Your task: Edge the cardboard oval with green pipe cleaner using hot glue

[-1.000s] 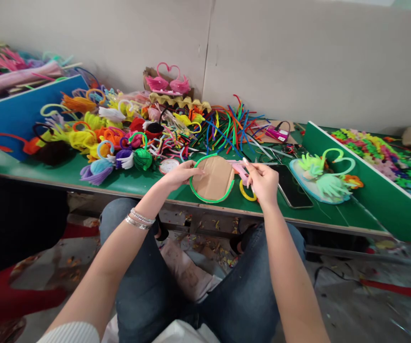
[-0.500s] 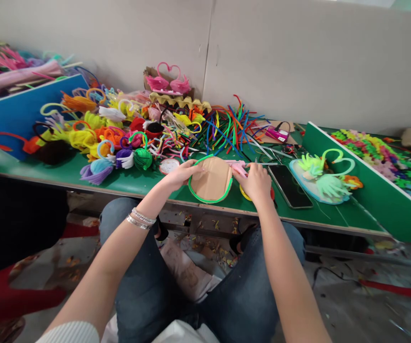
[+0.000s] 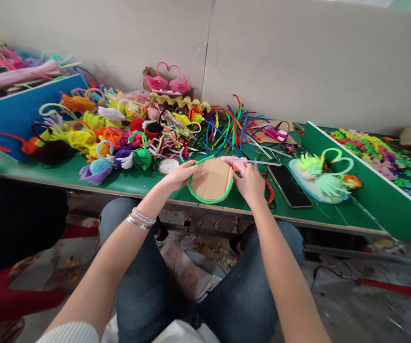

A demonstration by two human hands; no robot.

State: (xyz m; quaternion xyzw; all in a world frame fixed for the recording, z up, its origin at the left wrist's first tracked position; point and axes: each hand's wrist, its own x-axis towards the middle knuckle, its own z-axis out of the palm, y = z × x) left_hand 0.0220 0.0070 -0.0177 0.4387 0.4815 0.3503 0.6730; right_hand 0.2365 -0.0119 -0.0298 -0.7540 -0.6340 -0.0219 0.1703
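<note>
Green table point(image 3: 65, 174) against a plain beige wall, upper left of the frame totally buried in fuzzy pipe-cleaner birds point(image 3: 112, 138). Your cardboard disc point(image 3: 212, 180) with the green fuzzy rim sits dead centre, near the table's front edge. Your left hand point(image 3: 181, 175) has its fingers down on the disc's left rim; pinching or just pressing, can't tell. Your right hand point(image 3: 251, 185) is curled tight around a pink glue gun point(image 3: 236, 163) at the disc's upper right. A dark phone point(image 3: 291, 180) lies just right of that.
</note>
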